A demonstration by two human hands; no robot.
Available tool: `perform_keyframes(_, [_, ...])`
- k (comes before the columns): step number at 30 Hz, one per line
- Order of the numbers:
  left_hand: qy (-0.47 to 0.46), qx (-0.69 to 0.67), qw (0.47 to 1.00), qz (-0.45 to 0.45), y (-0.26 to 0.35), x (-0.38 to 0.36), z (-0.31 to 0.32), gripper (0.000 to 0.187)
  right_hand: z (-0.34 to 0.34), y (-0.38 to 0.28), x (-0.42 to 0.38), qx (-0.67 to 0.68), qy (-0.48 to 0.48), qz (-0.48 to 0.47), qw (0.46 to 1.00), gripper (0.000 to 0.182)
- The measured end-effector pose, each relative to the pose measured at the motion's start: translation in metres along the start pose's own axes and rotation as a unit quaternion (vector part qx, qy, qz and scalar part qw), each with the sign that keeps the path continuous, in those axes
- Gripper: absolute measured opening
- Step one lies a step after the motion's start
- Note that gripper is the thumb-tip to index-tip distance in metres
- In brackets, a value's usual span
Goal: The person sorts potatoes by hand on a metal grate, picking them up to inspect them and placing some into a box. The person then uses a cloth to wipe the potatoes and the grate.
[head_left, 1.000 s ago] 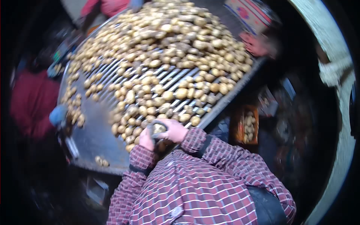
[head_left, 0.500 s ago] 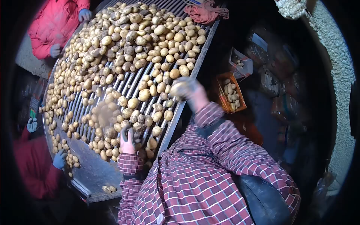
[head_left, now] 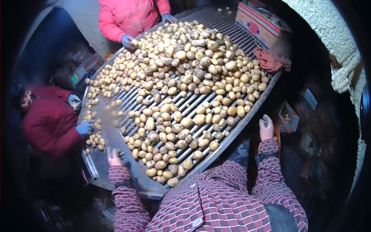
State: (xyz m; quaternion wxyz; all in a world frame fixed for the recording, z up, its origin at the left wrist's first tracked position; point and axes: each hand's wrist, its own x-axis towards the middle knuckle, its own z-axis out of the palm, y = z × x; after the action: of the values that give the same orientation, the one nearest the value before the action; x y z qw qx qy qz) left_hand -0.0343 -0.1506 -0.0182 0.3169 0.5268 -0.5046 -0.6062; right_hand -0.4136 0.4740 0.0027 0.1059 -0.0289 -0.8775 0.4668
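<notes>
My left hand [head_left: 114,156], in a partly grey glove, reaches over the bare metal plate [head_left: 133,170] at the table's near left. Its fingers are spread and slightly blurred, with nothing visible in them. Many potatoes [head_left: 158,156] lie on the slatted rollers just to its right. My right hand [head_left: 266,125], also partly gloved, hangs beyond the table's right edge above an orange crate [head_left: 277,135], mostly hidden by the hand and sleeve. Its fingers look parted, and I see nothing held.
A large heap of potatoes [head_left: 201,58] covers the far rollers. A cardboard box [head_left: 257,25] and a pink cloth [head_left: 270,60] sit at the far right. One person [head_left: 131,17] works opposite, another [head_left: 54,120] at left. A smaller box [head_left: 288,118] stands beyond my right hand.
The view has swung left. My right hand has moved from the potatoes at the table's edge out over the crate. My left hand has moved off the potatoes to the bare plate.
</notes>
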Motion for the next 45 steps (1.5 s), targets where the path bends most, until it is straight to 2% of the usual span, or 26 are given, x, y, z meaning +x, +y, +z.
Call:
perform_keyframes(1, [0.027,0.021,0.999,0.018,0.014,0.021,-0.021,0.05,0.012,-0.035,-0.003,-0.071,-0.017,-0.084,0.994,0.039])
perform_keyframes(3, [0.008,0.025,0.999,-0.044,0.039,0.083,-0.081,0.05,0.046,-0.058,0.0,-0.128,-0.043,-0.197,0.971,0.041])
perform_keyframes(6, [0.089,-0.034,0.99,-0.106,0.086,0.157,-0.15,0.057,0.099,-0.078,-0.012,-0.092,-0.112,-0.222,0.964,0.036])
perform_keyframes(7, [0.098,-0.076,0.986,-0.109,0.097,0.173,-0.166,0.059,0.11,-0.088,-0.021,-0.068,-0.145,-0.172,0.972,0.033])
perform_keyframes(8, [0.115,-0.064,0.988,-0.079,0.108,0.176,-0.173,0.062,0.115,-0.096,-0.028,-0.152,-0.132,-0.217,0.955,0.031])
perform_keyframes(9, [0.18,-0.04,0.982,-0.027,0.119,0.166,-0.162,0.061,0.118,-0.1,-0.034,-0.237,-0.121,-0.259,0.929,0.03])
perform_keyframes(11, [0.143,-0.016,0.989,0.027,0.114,0.16,-0.145,0.056,0.126,-0.08,-0.028,-0.192,-0.121,-0.209,0.951,0.031])
perform_keyframes(13, [0.039,0.023,0.999,0.005,0.099,0.121,-0.086,0.055,0.125,-0.078,-0.028,-0.224,-0.129,-0.208,0.943,0.035])
perform_keyframes(15, [-0.133,0.109,0.984,-0.05,0.002,0.186,-0.089,0.048,0.124,-0.082,-0.031,-0.243,-0.116,-0.228,0.936,0.038])
perform_keyframes(17, [-0.148,0.101,0.984,-0.005,0.009,0.102,0.014,0.033,0.122,-0.089,-0.031,-0.228,-0.139,-0.21,0.94,0.04])
perform_keyframes(19, [-0.161,0.269,0.933,0.177,-0.008,0.081,0.074,0.037,0.123,-0.084,-0.028,-0.234,-0.138,-0.214,0.938,0.04])
perform_keyframes(20, [-0.203,0.189,0.951,0.139,-0.007,0.062,0.101,0.037,0.125,-0.083,-0.028,-0.237,-0.139,-0.218,0.936,0.04])
perform_keyframes(21, [-0.183,0.277,0.913,0.239,0.02,0.024,0.131,0.035,0.125,-0.082,-0.027,-0.24,-0.138,-0.221,0.935,0.039])
perform_keyframes(22, [-0.211,0.291,0.907,0.221,0.022,0.012,0.152,0.04,0.123,-0.081,-0.027,-0.244,-0.136,-0.223,0.934,0.039])
perform_keyframes(24, [-0.238,0.363,0.794,0.425,-0.024,0.026,0.178,0.05,0.123,-0.085,-0.03,-0.249,-0.136,-0.205,0.937,0.039])
perform_keyframes(25, [-0.207,0.506,0.734,0.402,-0.025,-0.002,0.189,0.057,0.123,-0.087,-0.03,-0.251,-0.136,-0.196,0.938,0.039])
perform_keyframes(27, [-0.214,0.551,0.679,0.435,-0.023,-0.034,0.189,0.062,0.124,-0.085,-0.029,-0.251,-0.133,-0.207,0.936,0.038])
perform_keyframes(29, [-0.256,0.456,0.743,0.417,-0.031,-0.05,0.177,0.064,0.123,-0.086,-0.03,-0.249,-0.126,-0.213,0.936,0.037])
perform_keyframes(31, [-0.302,0.455,0.742,0.388,-0.022,-0.077,0.156,0.065,0.124,-0.082,-0.029,-0.247,-0.116,-0.223,0.936,0.035])
perform_keyframes(33, [-0.312,0.5,0.704,0.397,-0.008,-0.104,0.14,0.066,0.125,-0.083,-0.03,-0.253,-0.111,-0.219,0.936,0.034])
perform_keyframes(34, [-0.301,0.488,0.722,0.386,-0.013,-0.116,0.133,0.069,0.124,-0.087,-0.031,-0.24,-0.113,-0.22,0.939,0.032])
perform_keyframes(37, [-0.302,0.324,0.839,0.317,-0.02,-0.145,0.107,0.067,0.125,-0.084,-0.03,-0.246,-0.108,-0.231,0.935,0.031])
perform_keyframes(39, [-0.327,0.229,0.904,0.155,-0.031,-0.156,0.081,0.052,0.124,-0.086,-0.031,-0.256,-0.114,-0.228,0.933,0.03])
perform_keyframes(40, [-0.298,0.265,0.883,0.249,-0.032,-0.159,0.072,0.039,0.124,-0.088,-0.031,-0.262,-0.118,-0.226,0.931,0.03])
perform_keyframes(43, [-0.211,0.206,0.932,0.209,-0.042,-0.162,0.05,0.03,0.146,-0.109,-0.038,-0.266,-0.118,-0.246,0.925,0.034])
perform_keyframes(45, [-0.146,0.22,0.945,0.195,-0.041,-0.156,0.04,0.027,0.168,-0.144,-0.051,-0.195,-0.215,-0.253,0.923,0.043])
